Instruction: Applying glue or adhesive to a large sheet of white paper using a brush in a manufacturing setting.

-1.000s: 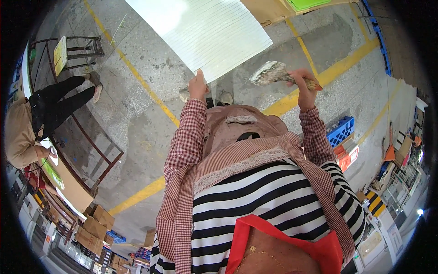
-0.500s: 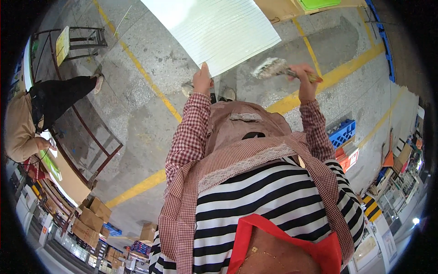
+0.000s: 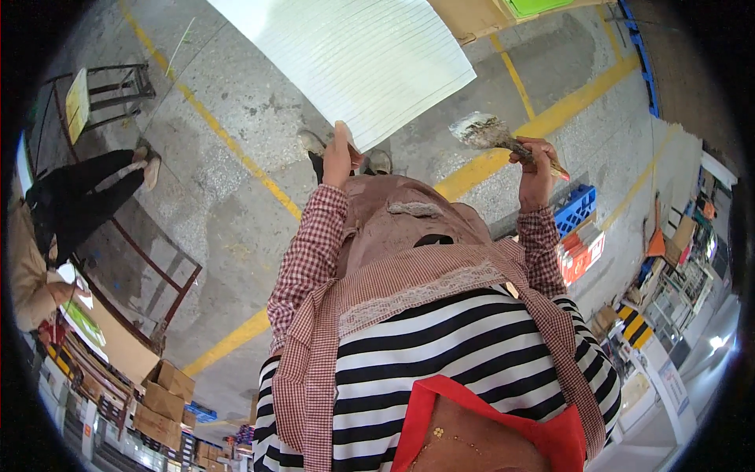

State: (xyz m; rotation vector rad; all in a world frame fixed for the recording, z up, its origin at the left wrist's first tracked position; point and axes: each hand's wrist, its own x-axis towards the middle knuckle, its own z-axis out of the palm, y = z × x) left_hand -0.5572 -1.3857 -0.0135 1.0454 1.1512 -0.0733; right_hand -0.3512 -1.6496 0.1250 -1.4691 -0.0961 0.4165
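My left hand (image 3: 341,155) pinches the near corner of a large, flat, pale sheet (image 3: 370,63) with fine lines across it. The sheet reaches away from me past the top of the view, and whether it is stiff or rests on something I cannot tell. My right hand (image 3: 538,167) is closed around the handle of a paintbrush (image 3: 489,132). The brush's wide bristles are coated in white and point left, apart from the sheet. Its handle end, reddish at the tip, sticks out to the right of my fist.
Brown cardboard with a green item (image 3: 535,6) lies beyond the sheet. A blue plastic crate (image 3: 574,208) and a red box (image 3: 580,256) stand by my right arm. At left, another person (image 3: 79,197) is near a metal frame (image 3: 157,291) and a stool (image 3: 114,98). Cardboard boxes (image 3: 161,405) are stacked behind.
The sheet has shifted slightly left in view with my left hand still on its corner. My right hand and the brush are a little lower. The other person's legs have moved.
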